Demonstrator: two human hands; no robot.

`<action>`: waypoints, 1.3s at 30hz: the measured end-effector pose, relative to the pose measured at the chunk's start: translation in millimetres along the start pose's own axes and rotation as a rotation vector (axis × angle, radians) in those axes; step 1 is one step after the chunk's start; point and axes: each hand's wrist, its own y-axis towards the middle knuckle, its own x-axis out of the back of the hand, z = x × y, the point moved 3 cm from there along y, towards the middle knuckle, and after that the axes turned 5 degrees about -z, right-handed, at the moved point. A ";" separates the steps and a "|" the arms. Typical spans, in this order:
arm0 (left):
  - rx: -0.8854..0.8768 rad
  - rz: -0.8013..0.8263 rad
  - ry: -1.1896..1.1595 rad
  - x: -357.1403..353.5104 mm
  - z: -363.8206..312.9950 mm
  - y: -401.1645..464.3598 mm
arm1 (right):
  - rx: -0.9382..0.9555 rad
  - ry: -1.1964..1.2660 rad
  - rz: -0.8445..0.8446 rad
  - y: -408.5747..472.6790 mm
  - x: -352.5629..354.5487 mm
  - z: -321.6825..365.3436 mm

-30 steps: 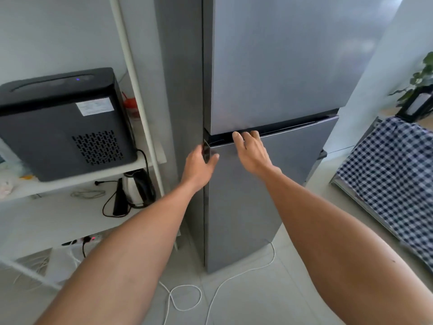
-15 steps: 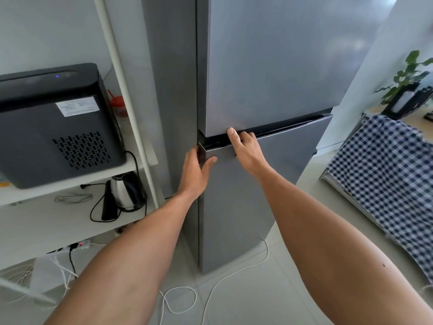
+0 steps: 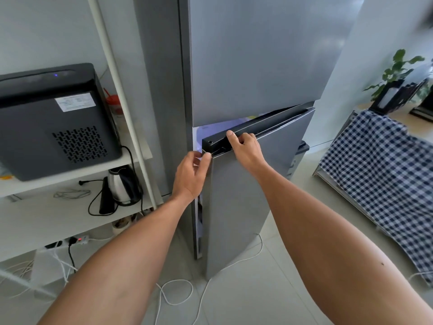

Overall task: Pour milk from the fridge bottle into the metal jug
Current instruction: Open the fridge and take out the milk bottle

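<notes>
The milk bottle is not visible; presumably it sits behind the lower fridge door [image 3: 236,195], ajar, hinged at 3 o'clock. Right hand [image 3: 246,148] curls over the door's top handle; left hand [image 3: 191,174] pinches its corner at 9 o'clock. The metal jug is out of view.

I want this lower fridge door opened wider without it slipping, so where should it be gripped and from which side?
Probably the dark recessed top edge of the lower fridge door, near its free left corner, fingers hooked over from above as the right hand does. The hinge sits on the right, so the left end swings easiest; the left hand can steady that corner.
</notes>
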 end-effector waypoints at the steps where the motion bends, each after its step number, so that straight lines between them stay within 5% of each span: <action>1: 0.002 -0.014 -0.016 -0.4 -4.1 -5.4 | -0.014 0.010 -0.014 -5.8 7.9 -3.3; 6: -0.074 0.011 0.120 -15.7 -32.1 -30.3 | -0.071 -0.008 -0.031 -37.4 58.5 -21.3; 21: -0.299 0.534 0.341 -156.7 -119.8 -133.8 | -0.155 -0.080 -0.123 -105.9 251.2 -112.7; 39: -0.645 0.927 0.387 -310.1 -173.3 -153.0 | -0.250 -0.723 -0.432 -97.0 366.9 -208.9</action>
